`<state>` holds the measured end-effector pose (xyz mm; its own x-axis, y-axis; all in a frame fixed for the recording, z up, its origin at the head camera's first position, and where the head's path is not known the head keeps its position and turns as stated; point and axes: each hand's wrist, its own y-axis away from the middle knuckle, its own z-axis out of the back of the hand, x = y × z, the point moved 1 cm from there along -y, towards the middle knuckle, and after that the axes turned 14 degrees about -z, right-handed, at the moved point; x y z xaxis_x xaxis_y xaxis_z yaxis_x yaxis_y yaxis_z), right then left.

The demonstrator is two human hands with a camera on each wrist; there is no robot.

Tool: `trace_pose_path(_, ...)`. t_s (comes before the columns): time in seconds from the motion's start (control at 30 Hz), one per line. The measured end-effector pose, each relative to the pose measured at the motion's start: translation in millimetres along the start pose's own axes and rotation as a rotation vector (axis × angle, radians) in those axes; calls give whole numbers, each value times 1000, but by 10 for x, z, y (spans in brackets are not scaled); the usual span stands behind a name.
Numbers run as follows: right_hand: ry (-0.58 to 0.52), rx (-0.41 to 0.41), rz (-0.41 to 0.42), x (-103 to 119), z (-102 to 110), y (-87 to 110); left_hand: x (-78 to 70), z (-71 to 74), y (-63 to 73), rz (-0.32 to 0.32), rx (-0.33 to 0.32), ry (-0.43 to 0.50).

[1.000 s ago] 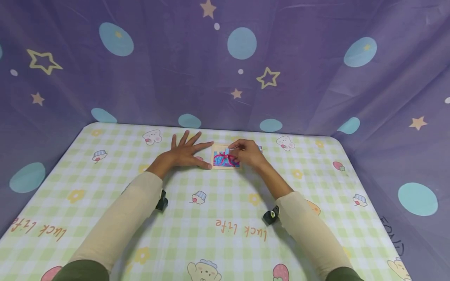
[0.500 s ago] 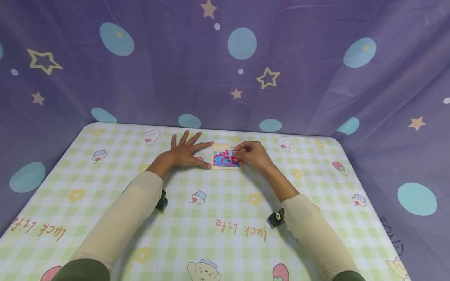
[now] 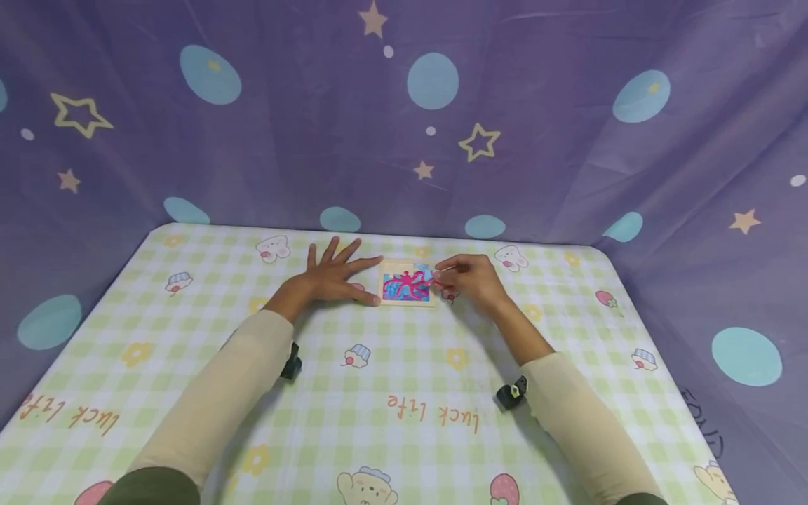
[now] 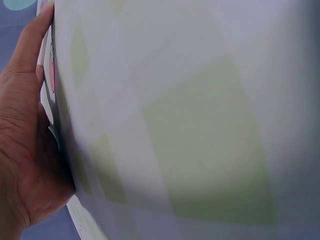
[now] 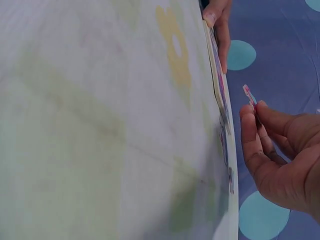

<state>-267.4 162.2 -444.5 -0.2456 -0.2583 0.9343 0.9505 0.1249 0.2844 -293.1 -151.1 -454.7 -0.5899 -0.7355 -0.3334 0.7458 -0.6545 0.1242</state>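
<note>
Puzzle piece point(image 5: 248, 93), pinched in right grip point(image 3: 472, 282), length pointing left (toward frame point(image 3: 395, 268)), left grip point(image 3: 330, 278) spread against it

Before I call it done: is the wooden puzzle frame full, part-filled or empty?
Part-filled: pink-and-blue pieces lie inside the frame, but bare wood shows at its far-left corner; the right grip pinches another piece.

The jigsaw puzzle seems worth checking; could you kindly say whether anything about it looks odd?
The jigsaw puzzle looks incomplete: bare wood shows at the upper left of its tray. The right hand pinches a loose piece. No damage is visible.
</note>
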Motion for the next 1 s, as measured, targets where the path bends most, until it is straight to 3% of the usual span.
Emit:
trace_pose_path(0.23, -86, 26, -49, -8, 112, 52, -11, -10, 14, 1, 0, -2)
trace_pose_path(0.73, 21, -66, -111, 8, 376, 73, 8, -7, 5, 1, -1, 2)
trace_pose_path(1.0, -14, -76, -109, -35, 579, 74, 15, -15, 3, 0, 1, 6)
